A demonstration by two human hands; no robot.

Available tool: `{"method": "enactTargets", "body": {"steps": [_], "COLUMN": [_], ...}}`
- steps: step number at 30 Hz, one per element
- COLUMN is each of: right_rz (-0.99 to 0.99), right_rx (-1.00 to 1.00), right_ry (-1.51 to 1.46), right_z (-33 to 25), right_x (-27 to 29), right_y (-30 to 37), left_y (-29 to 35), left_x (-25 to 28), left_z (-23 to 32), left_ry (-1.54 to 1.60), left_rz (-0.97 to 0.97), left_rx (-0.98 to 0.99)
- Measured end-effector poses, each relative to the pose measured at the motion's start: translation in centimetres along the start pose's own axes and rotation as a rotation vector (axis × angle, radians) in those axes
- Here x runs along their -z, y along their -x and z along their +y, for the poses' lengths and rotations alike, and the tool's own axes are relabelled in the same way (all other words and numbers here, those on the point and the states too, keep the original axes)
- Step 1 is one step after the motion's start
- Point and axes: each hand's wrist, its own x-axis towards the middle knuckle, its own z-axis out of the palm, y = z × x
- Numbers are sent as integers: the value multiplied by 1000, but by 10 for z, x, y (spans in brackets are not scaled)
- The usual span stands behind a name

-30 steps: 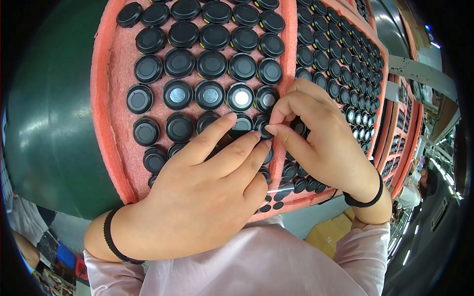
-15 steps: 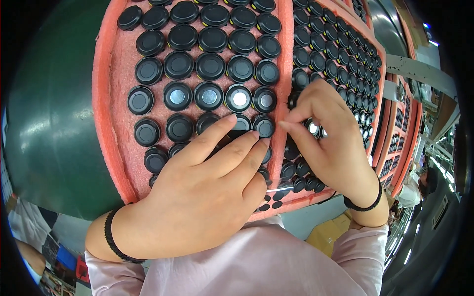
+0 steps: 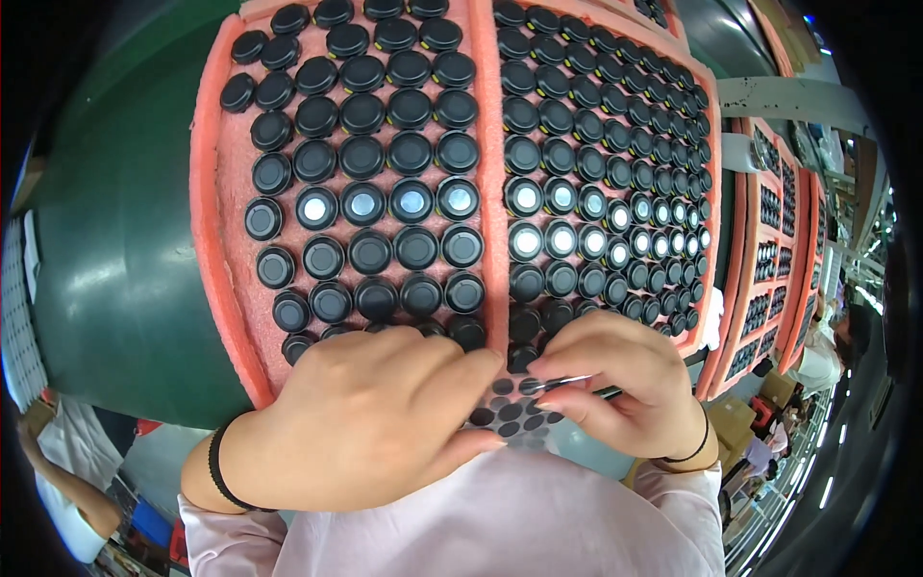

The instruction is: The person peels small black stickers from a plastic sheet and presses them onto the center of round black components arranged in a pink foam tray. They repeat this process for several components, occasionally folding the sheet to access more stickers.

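My left hand (image 3: 370, 418) is closed at the near edge of the pink foam tray (image 3: 495, 221), its thumb and forefinger on either side of a clear sheet with black round stickers (image 3: 510, 413). The sheet hangs in front of my body. On the sheet's right, my right hand (image 3: 615, 385) pinches thumb and forefinger close together. A thin shiny edge (image 3: 565, 382) shows at those fingertips; whether it belongs to the sheet is unclear. Rows of round black caps (image 3: 368, 251) fill the tray, the nearest partly hidden behind my fingers. Some reflect light brightly on top.
A foam divider splits the tray in two. To the left lies a dark green surface (image 3: 125, 250). A grey metal bar (image 3: 793, 103) reaches in at the right, with more filled foam trays (image 3: 760, 260) beyond. Other people are at the far right and lower left.
Both hands have drawn back from the caps toward my body. My right hand has come down to the sticker sheet, and more caps are uncovered. The view has shifted slightly.
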Motion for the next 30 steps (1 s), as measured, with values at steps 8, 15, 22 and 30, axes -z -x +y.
{"method": "enactTargets", "body": {"steps": [8,15,22,30], "right_rz": [195,266,371,478], "right_rx": [71,191,204,310], "right_ry": [21,-15,-1,-38], "right_z": [25,29,38,36], "right_x": [11,10,-5,-7], "right_y": [38,54,68,71], "left_y": [1,-2,-12,-8], "left_x": [-25,-48,-70,-71], "left_z": [15,32,33,47], "left_ry": [303,354,398,424], "left_rz": [213,291,471,394], "left_rx": [107,146,-30,50]}}
